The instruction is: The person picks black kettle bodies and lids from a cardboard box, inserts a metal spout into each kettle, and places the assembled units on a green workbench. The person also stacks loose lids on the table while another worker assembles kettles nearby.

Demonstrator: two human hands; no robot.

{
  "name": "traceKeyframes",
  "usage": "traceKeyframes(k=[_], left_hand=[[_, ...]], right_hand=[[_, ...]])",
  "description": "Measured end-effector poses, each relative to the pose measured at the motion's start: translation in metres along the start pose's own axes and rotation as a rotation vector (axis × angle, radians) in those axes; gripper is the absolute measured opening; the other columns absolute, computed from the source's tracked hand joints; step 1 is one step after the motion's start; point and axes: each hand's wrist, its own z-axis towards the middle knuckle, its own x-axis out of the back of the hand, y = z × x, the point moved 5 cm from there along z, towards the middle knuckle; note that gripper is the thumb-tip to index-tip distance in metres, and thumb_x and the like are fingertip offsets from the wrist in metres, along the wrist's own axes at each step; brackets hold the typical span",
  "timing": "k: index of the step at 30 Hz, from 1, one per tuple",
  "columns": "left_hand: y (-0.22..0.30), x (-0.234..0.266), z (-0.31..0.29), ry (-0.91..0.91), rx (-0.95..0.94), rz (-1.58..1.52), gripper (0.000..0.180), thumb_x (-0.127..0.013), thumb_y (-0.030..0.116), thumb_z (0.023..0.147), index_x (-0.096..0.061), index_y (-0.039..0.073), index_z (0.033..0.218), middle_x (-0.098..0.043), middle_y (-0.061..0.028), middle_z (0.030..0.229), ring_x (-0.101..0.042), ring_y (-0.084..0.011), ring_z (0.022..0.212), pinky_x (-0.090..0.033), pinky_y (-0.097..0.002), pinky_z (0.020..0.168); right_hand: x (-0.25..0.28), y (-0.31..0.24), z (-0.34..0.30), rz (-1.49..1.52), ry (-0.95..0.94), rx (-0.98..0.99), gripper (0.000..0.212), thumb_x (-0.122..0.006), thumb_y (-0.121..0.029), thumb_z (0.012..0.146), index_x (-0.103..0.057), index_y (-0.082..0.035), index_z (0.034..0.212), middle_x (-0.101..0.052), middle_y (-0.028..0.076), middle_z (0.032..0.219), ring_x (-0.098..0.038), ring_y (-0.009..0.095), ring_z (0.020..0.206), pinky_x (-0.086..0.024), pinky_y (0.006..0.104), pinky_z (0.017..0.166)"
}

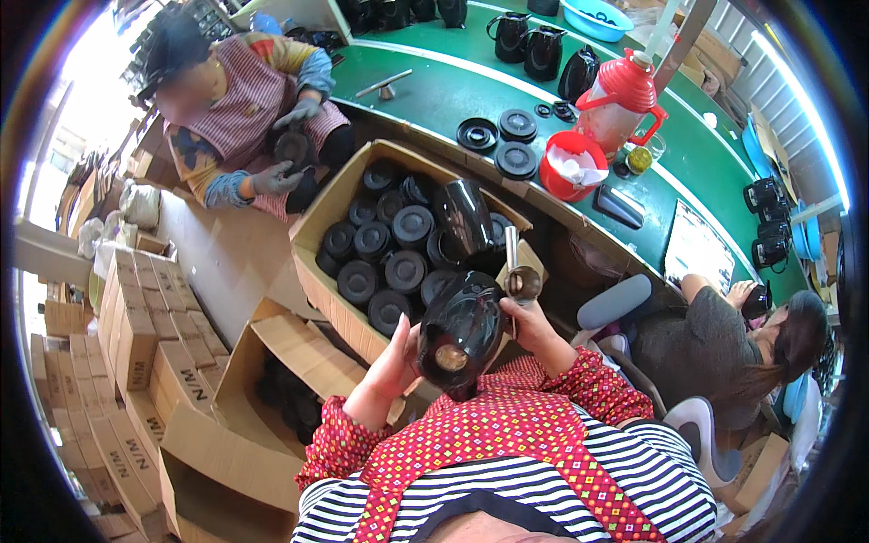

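In front of my chest I hold a glossy black jug body [463,321], tilted, with a round tan spot [450,357] showing near its lower end. My left hand [396,357] presses against its left side, fingers partly hidden behind it. My right hand [536,328] grips its right side along with a metal tool [522,282] that has an upright rod and a rounded head. Just beyond my hands stands an open cardboard box [317,281] full of round black parts [405,271]. Another glossy black jug body [466,217] lies on top of them.
A green workbench [434,68] holds black lids [517,158], a second metal tool [386,89], a red thermos [620,100], a red bucket [572,167] and a phone [619,206]. A gloved co-worker [240,118] sits at left, another person [715,353] at right. Cartons [149,362] stack at left.
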Motion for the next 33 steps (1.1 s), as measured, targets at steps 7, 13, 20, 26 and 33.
traceKeyframes(k=[7,13,20,26,33], left_hand=[[0.080,-0.042,0.073,0.192,-0.603,0.525,0.069,-0.082,0.001,0.086,-0.040,0.003,0.140,-0.052,-0.0116,0.135,-0.061,-0.0175,0.113,-0.052,-0.0325,0.096],[0.157,-0.077,0.168,0.282,-0.296,0.469,0.017,-0.063,0.014,0.105,-0.064,0.002,0.117,-0.064,-0.0056,0.111,-0.063,-0.0135,0.105,-0.059,-0.0301,0.087],[0.304,-0.097,0.338,0.313,-0.469,0.570,0.027,-0.060,0.021,0.106,-0.065,-0.001,0.121,-0.068,-0.0059,0.114,-0.067,-0.0161,0.106,-0.061,-0.0331,0.086],[0.397,-0.097,0.550,0.269,-0.597,0.757,0.027,-0.066,0.032,0.103,-0.068,0.005,0.106,-0.065,-0.0022,0.094,-0.062,-0.0119,0.091,-0.058,-0.0328,0.078],[0.445,-0.094,0.704,0.481,-0.818,0.801,0.033,-0.071,0.034,0.098,-0.066,0.004,0.085,-0.059,-0.0022,0.071,-0.052,-0.0113,0.064,-0.041,-0.0321,0.054]], right_hand=[[-0.003,-0.073,0.103,0.254,0.261,0.012,0.022,-0.078,-0.031,0.095,-0.060,-0.018,0.098,-0.061,-0.007,0.078,-0.052,0.007,0.049,-0.036,0.0221,0.038],[0.012,-0.159,0.197,0.143,0.269,0.100,0.029,-0.080,-0.030,0.094,-0.055,-0.017,0.091,-0.054,-0.007,0.075,-0.048,0.005,0.052,-0.030,0.0224,0.038],[0.043,-0.195,0.252,-0.253,0.224,0.376,0.032,-0.082,-0.016,0.091,-0.064,-0.003,0.114,-0.067,0.003,0.111,-0.064,0.013,0.100,-0.053,0.0323,0.089],[0.037,-0.215,0.214,-0.344,-0.170,0.053,0.034,-0.085,-0.011,0.086,-0.064,-0.002,0.111,-0.074,0.007,0.104,-0.070,0.014,0.096,-0.056,0.0311,0.085],[0.061,-0.237,0.199,-0.408,-0.256,0.026,0.033,-0.082,-0.012,0.088,-0.066,-0.001,0.114,-0.072,0.008,0.105,-0.065,0.013,0.084,-0.052,0.0303,0.084]])
